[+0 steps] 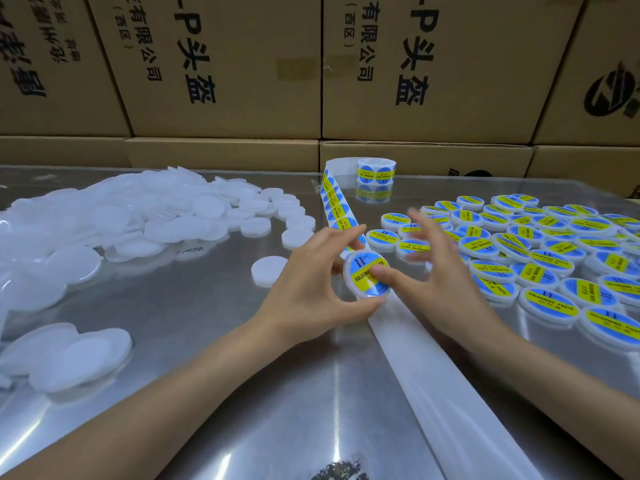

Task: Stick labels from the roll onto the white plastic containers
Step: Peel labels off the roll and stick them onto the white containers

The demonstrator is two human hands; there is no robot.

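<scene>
One container in hand: white plastic container [367, 276], round and flat, held just above the surface [214, 358] over the bare backing strip [433, 368].
Left grip: left hand [308, 289] grasping the container by its rim, fingers curled round the far and near edges.
Right grip: right hand [433, 268] released, fingers spread and blurred, only the thumb pressing on the label [363, 271].
Step, as judged: smoothing down a freshly placed label.
To do well: press from the centre outward to the rim, so no bubble or lifted edge remains; keep the left grip firm on the rim, clear of the sticker face.
Facing: labelled face tilted up and toward the camera, lower edge nearest.
Long axis: none on the round body itself; yellow band with print running from lower left to upper right.
Label roll [376, 171]: upright at the back of the surface, strip of labels [337, 206] trailing down to the hands.
Unlabelled pile [121, 220]: left, well apart.
Finished pile [540, 251]: right, near the right hand.
Next, likely: set aside among the finished ones.
</scene>
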